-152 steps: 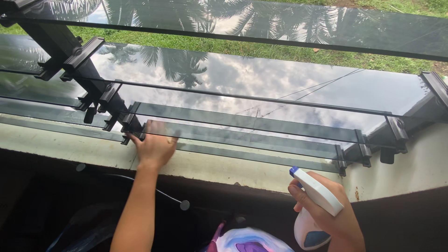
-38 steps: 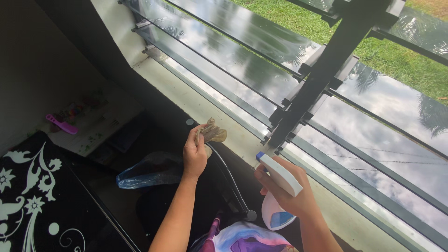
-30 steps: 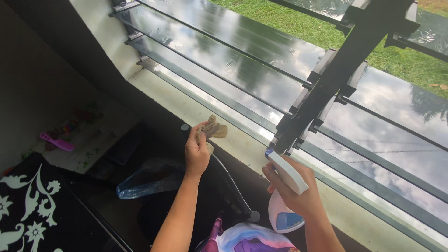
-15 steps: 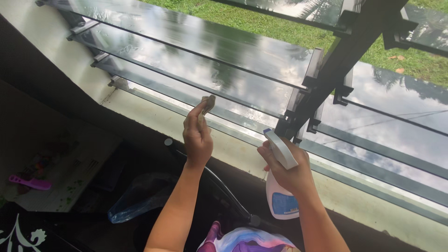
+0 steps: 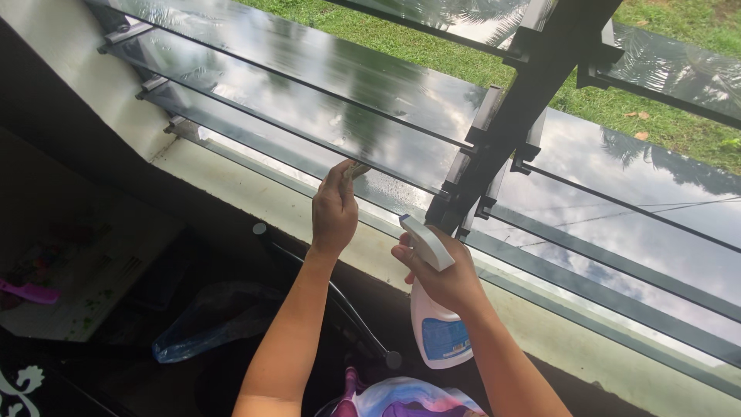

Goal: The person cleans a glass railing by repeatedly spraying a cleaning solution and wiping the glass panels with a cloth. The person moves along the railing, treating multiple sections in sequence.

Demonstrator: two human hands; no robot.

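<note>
Two hands are occupied. Left hand point(image 5: 334, 212) pinches a cloth point(image 5: 355, 171) against the glass louvre point(image 5: 386, 154); right hand point(image 5: 441, 276) grips the spray bottle point(image 5: 436, 328). Excess pressure could crack the slat.

A white spray bottle point(image 5: 436, 320) is showing a blue label; a tan cloth point(image 5: 354, 171) is peeking out; black frame point(image 5: 505, 116), dark glass slats point(image 5: 309, 73) mirroring clouds; green grass point(image 5: 432, 46); pink comb point(image 5: 27, 292).
</note>
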